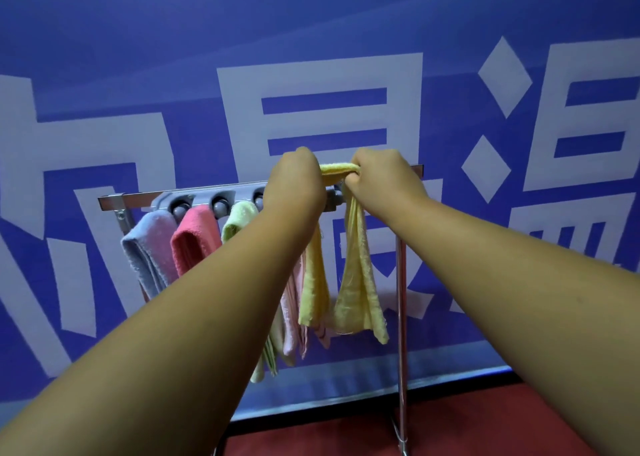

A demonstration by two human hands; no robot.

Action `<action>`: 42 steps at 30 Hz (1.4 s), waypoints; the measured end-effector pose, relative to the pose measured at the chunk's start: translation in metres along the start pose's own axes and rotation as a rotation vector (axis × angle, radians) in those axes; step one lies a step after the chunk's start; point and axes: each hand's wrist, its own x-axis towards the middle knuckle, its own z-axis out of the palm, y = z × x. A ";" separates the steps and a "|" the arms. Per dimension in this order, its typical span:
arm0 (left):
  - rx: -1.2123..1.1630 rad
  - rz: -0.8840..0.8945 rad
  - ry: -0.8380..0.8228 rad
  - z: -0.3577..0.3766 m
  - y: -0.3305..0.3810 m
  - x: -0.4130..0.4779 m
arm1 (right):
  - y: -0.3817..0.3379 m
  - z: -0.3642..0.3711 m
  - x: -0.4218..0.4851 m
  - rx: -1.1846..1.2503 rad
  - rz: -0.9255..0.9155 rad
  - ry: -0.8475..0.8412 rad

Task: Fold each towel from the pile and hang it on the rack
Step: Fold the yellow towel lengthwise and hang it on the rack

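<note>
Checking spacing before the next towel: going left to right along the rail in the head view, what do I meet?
Blue-grey towel → coral pink towel → light green towel → left hand → yellow towel → right hand → rack's right post.

Lettering on the blue backdrop [104, 22]
Large white Chinese characters [239, 126], partly hidden and cropped at the frame edges; none legible with certainty.
</note>
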 end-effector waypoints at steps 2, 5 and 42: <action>0.068 0.020 -0.070 0.008 -0.001 -0.001 | 0.004 0.013 -0.004 -0.066 -0.025 -0.080; 0.183 0.016 -0.218 0.029 -0.003 -0.005 | 0.013 0.028 -0.014 -0.195 -0.103 -0.193; -0.400 -0.018 -0.161 0.159 -0.047 -0.067 | 0.042 0.123 -0.097 0.592 0.538 -0.361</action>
